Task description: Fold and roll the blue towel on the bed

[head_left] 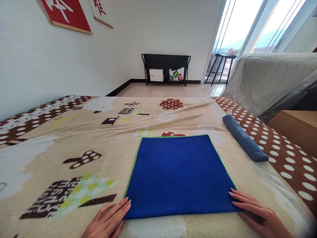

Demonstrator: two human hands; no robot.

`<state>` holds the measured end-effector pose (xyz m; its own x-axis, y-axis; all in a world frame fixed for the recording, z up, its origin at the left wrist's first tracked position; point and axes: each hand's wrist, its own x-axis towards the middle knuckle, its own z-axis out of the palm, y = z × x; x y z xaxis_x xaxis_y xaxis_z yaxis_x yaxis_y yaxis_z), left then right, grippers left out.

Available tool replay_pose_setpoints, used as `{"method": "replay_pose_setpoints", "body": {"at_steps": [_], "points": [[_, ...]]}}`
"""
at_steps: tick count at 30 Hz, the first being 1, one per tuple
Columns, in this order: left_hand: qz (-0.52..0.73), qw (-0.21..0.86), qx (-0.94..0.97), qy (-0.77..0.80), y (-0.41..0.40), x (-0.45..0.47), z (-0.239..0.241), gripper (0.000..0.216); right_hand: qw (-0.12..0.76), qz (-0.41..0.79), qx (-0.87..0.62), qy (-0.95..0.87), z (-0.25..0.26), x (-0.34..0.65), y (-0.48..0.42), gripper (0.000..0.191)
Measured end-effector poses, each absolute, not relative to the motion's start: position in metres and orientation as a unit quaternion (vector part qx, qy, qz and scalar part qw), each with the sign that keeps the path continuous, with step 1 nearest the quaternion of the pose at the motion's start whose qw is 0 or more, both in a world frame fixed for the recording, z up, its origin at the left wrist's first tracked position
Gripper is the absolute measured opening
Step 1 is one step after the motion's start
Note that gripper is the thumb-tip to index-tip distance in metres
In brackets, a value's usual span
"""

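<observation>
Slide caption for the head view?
Left hand and right hand at the near corners of a flat blue cloth on a patterned blanket; slate-blue bundle to its right.

The bare left hand and right hand have slender fingers and long, tapered nails.

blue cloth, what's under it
A cream blanket; part of a brown print shows past the far edge of the cloth. Whatever else lies beneath is covered.
</observation>
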<state>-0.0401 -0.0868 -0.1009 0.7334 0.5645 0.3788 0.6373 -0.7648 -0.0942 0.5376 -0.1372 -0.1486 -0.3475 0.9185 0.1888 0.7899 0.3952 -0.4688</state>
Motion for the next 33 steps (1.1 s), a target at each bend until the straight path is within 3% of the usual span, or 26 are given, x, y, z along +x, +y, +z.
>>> {"method": "replay_pose_setpoints", "body": {"at_steps": [3, 8, 15, 22, 26, 33], "points": [[-0.193, 0.076, -0.912, -0.353, -0.088, -0.038, -0.102, 0.060, 0.249, 0.151, -0.534, -0.794, -0.146, 0.537, -0.134, 0.028], [-0.287, -0.018, -0.854, -0.434, -0.089, -0.040, -0.111, 0.040, 0.281, 0.136, -0.573, -0.757, -0.149, 0.542, -0.135, 0.019], [-0.311, -0.172, -0.737, -0.575, -0.083, -0.035, -0.122, 0.028, 0.269, 0.155, -0.635, -0.707, -0.153, 0.540, -0.128, 0.025], [-0.288, -0.008, -0.762, -0.580, -0.073, -0.016, -0.130, 0.019, 0.323, 0.008, -0.662, -0.677, -0.167, 0.527, -0.124, 0.026], [-0.279, 0.018, -0.777, -0.564, -0.075, -0.008, -0.124, 0.008, 0.348, -0.023, -0.663, -0.662, -0.172, 0.526, -0.132, 0.025], [-0.230, 0.052, -0.794, -0.560, -0.078, -0.002, -0.114, 0.016, 0.328, -0.019, -0.665, -0.671, -0.175, 0.530, -0.140, 0.020]]}}
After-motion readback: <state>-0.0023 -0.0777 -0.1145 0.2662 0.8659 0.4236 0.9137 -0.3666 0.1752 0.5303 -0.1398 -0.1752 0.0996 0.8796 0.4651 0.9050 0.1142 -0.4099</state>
